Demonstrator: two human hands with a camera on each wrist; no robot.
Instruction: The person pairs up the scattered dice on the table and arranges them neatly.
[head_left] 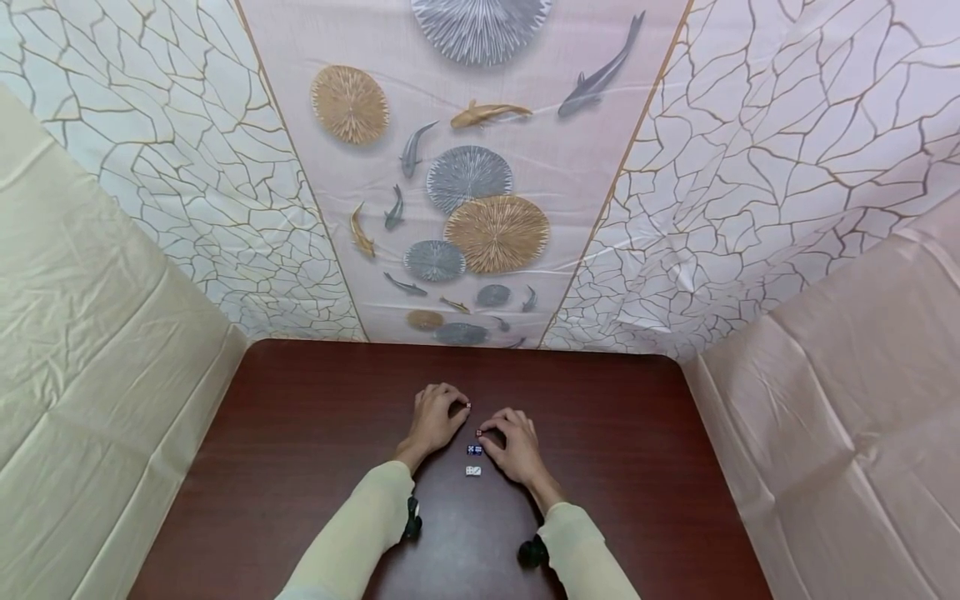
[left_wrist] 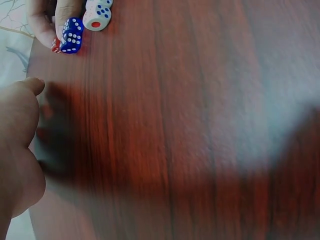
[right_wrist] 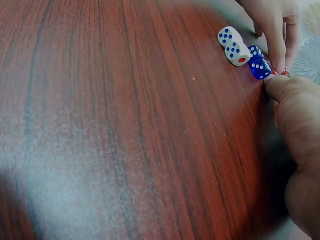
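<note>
My left hand [head_left: 435,419] pinches a small red die [head_left: 468,405] between thumb and forefinger. Nearer to me and to the right, my right hand [head_left: 516,448] has another red die [head_left: 478,432] between its thumb and forefinger, at the table top. Just in front of that sits a pair of blue dice [head_left: 474,450] with white pips, side by side. A pair of white dice [head_left: 473,472] stands closer to me; the right wrist view shows blue pips and one red pip on the white dice [right_wrist: 234,47]. In the left wrist view, the left fingertips are mostly hidden.
The dark reddish-brown wooden table [head_left: 300,433] has rounded far corners. Behind it hangs a patterned cloth [head_left: 480,175] with fish and round shapes. Beige cloth walls [head_left: 82,350] rise at both sides. A dark wrist device [head_left: 533,552] sits at the right cuff.
</note>
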